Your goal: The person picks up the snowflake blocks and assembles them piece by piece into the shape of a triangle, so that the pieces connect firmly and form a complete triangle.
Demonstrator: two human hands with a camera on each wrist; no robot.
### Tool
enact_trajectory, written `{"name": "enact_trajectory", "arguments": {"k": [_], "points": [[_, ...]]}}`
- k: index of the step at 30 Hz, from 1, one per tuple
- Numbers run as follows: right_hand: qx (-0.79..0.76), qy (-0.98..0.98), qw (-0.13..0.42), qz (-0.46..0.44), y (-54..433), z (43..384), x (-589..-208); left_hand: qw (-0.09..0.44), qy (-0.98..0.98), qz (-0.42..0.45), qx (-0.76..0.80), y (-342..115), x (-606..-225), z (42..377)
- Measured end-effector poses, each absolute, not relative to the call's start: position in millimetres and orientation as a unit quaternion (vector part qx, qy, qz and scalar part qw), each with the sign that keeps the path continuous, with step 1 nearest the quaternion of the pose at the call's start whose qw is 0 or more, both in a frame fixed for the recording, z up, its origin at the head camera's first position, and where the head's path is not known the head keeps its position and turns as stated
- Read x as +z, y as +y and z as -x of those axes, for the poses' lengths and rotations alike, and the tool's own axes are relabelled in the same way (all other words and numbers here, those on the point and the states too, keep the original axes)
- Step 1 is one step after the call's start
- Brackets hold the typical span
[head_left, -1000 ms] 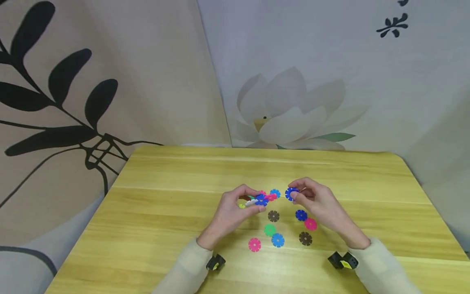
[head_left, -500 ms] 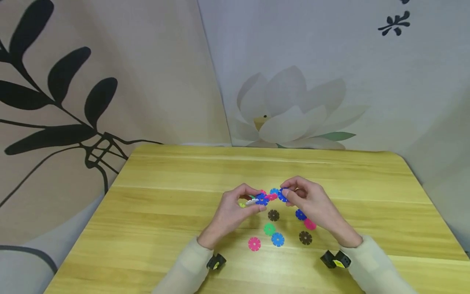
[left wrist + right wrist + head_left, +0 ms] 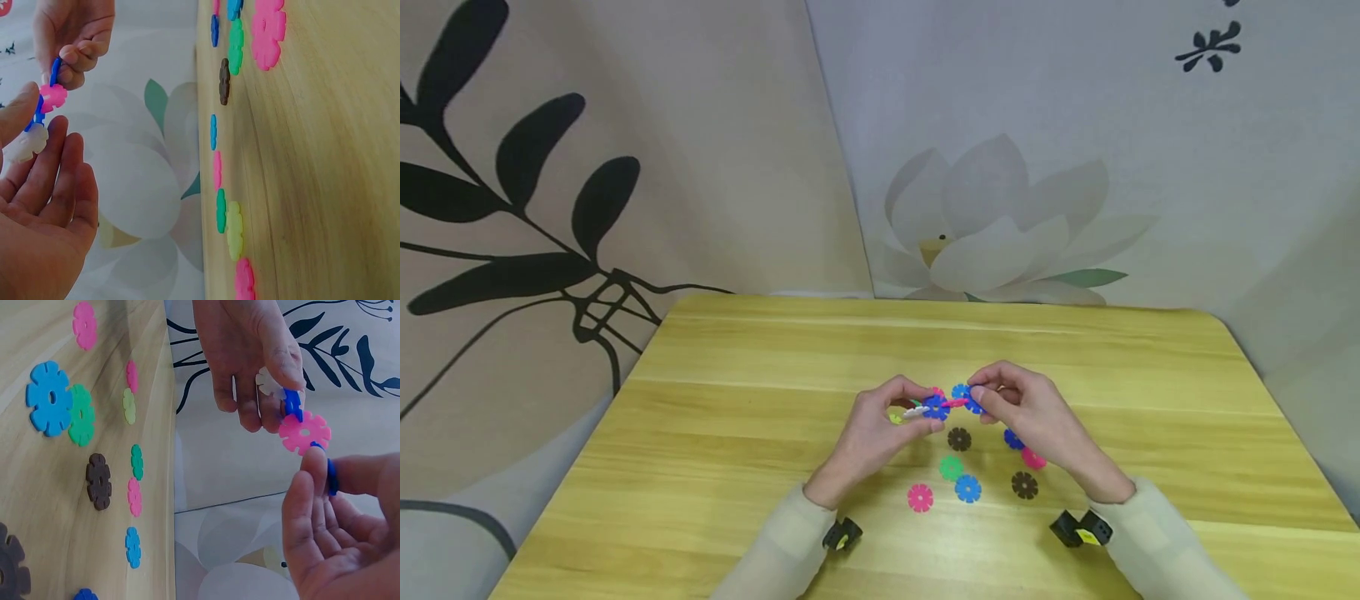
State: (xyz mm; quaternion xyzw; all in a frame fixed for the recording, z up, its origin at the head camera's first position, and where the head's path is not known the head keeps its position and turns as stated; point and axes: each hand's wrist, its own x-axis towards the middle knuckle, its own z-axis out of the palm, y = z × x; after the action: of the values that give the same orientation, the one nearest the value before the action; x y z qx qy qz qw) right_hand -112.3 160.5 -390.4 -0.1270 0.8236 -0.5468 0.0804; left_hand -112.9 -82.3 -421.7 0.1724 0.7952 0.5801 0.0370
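Above the table, my left hand [image 3: 868,433] pinches a short chain of notched plastic snowflake discs. In the right wrist view the chain runs from a white disc [image 3: 267,382] through a blue disc [image 3: 292,403] to a pink disc [image 3: 305,432]. My right hand [image 3: 1033,412] pinches another blue disc [image 3: 332,477] between thumb and fingers. That disc meets the pink one edge to edge, at an angle; fingertips partly cover the joint, so I cannot tell how deep the slots sit.
Loose discs lie on the wooden table [image 3: 737,467]: a brown disc [image 3: 958,439], a green disc [image 3: 951,468], a light blue disc [image 3: 967,489], a pink disc [image 3: 920,498] and several more. A printed cloth [image 3: 760,167] hangs behind the far edge.
My right hand has moved left with its blue disc, bringing it up against the pink disc of the chain. The pink disc now looks more edge-on. My left hand has barely moved.
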Motion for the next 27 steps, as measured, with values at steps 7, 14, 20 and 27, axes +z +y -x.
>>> {"name": "enact_trajectory", "arguments": {"k": [7,14,20,27], "points": [[-0.555,0.820,0.070,0.124,157.1,110.2,-389.0,0.015,0.805,-0.185,0.563,-82.0,-422.9,113.2],[-0.555,0.823,0.039,0.116,151.4,104.8,-389.0,-0.017,0.799,-0.200,0.567,-83.3,-424.2,110.6],[-0.573,0.812,0.044,0.100,148.7,105.2,-394.4,-0.035,0.794,-0.219,0.566,-83.5,-423.4,110.1],[-0.592,0.799,0.050,0.093,144.2,106.7,-398.6,-0.055,0.796,-0.230,0.557,-82.8,-426.8,111.0]]}}
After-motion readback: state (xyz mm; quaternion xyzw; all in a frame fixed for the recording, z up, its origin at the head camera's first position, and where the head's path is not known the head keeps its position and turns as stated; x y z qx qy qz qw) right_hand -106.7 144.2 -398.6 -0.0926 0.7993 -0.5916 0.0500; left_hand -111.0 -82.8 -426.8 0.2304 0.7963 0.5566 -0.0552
